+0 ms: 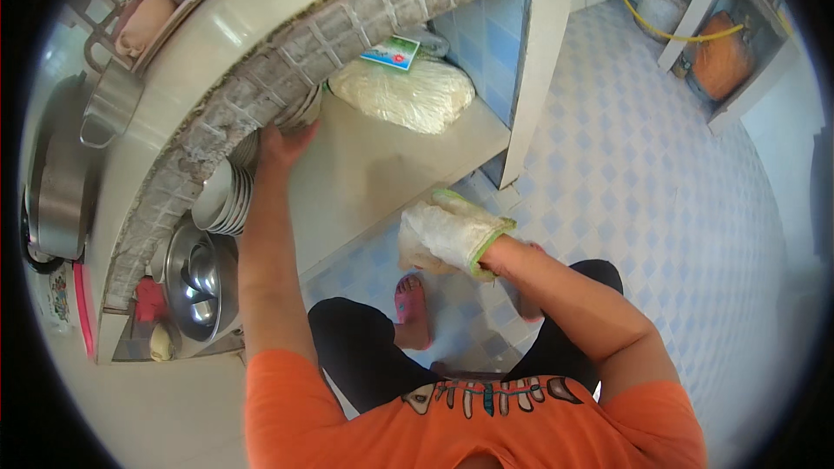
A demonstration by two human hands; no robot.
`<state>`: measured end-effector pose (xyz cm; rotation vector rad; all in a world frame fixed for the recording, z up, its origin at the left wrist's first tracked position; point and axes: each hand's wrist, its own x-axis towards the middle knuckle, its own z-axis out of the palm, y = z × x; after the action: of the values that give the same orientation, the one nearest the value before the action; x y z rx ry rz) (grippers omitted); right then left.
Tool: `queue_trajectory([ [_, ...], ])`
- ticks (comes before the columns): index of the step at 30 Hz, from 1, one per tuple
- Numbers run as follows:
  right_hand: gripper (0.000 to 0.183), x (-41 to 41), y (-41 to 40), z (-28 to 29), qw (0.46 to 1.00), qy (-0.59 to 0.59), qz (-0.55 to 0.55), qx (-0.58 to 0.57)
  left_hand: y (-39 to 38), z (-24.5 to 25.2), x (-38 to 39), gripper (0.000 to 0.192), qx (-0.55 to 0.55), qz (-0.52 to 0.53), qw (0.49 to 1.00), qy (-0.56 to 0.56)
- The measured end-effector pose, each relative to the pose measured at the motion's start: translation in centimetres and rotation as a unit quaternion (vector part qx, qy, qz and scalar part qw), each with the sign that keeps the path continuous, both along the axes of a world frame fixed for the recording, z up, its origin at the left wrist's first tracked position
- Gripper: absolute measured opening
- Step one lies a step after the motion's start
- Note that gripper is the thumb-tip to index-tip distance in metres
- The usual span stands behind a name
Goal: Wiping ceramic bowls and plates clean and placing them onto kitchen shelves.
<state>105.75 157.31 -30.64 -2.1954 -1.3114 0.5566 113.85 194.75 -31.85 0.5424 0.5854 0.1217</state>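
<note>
My bare left hand (287, 143) reaches onto the shelf under the counter and touches a stack of bowls or plates (301, 111); its fingers are partly hidden behind the stack and the counter edge. Beside that forearm stands a stack of white bowls (225, 198) tilted on its side. My right hand (449, 231) wears a whitish glove with green trim, or is wrapped in a cloth, and hangs in front of the shelf's edge. Its fingers cannot be made out. Farther back on the shelf (378, 182) lies a bundle in clear plastic (410, 94), with a printed packet (392, 52) on it.
A steel basin (195, 286) with metal bowls stands at the left of the shelf. Above runs the tiled counter edge (339, 23), with a metal cup (112, 101) and a large pot (62, 202) on top. A white upright panel (537, 78) bounds the shelf on the right.
</note>
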Motion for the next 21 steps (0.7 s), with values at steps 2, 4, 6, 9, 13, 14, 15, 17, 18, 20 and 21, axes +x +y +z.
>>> queue_trajectory([
  [2,0.009,-0.1,0.4,1.9,0.975,0.202,-0.061,0.065,1.5,-0.2,0.6,0.056,-0.01,0.026,0.998,-0.059],
  [4,0.01,0.6,0.5,2.6,0.992,0.086,-0.007,-0.088,0.4,-0.5,2.1,0.065,0.11,0.075,0.987,-0.095],
  [6,0.011,0.8,0.1,3.8,0.991,0.03,0.023,-0.132,-0.7,-1.0,3.2,0.065,0.125,0.108,0.977,-0.131],
  [9,0.012,0.8,-0.1,1.7,0.999,-0.025,0.004,-0.044,0.2,-1.5,4.0,0.062,0.122,0.175,0.969,-0.124],
  [13,0.02,0.6,0.5,0.5,0.987,-0.103,-0.011,0.122,5.4,-2.8,1.5,0.057,0.167,0.156,0.97,-0.084],
  [14,0.02,0.1,0.8,0.9,0.986,-0.103,0.001,0.13,6.2,-3.6,-0.4,0.055,0.244,0.08,0.964,-0.067],
  [15,0.022,-0.3,1.0,1.2,0.967,0.151,-0.096,0.183,6.6,-4.5,-2.5,0.054,0.314,0.002,0.948,-0.049],
  [17,0.026,-0.3,1.0,0.9,0.877,0.393,-0.183,0.207,2.6,-6.4,-5.9,0.052,0.377,-0.162,0.902,-0.134],
  [18,0.026,-0.3,0.9,0.9,0.883,0.382,-0.209,0.177,1.3,-6.6,-8.4,0.051,0.309,-0.188,0.919,-0.155],
  [20,0.027,-0.2,0.9,0.8,0.89,0.369,-0.223,0.145,-2.5,-6.0,-13.1,0.054,0.261,-0.155,0.951,-0.056],
  [21,0.028,-0.2,0.8,1.0,0.882,0.399,-0.226,0.107,-4.4,-4.4,-15.3,0.056,0.275,-0.094,0.955,0.064],
])
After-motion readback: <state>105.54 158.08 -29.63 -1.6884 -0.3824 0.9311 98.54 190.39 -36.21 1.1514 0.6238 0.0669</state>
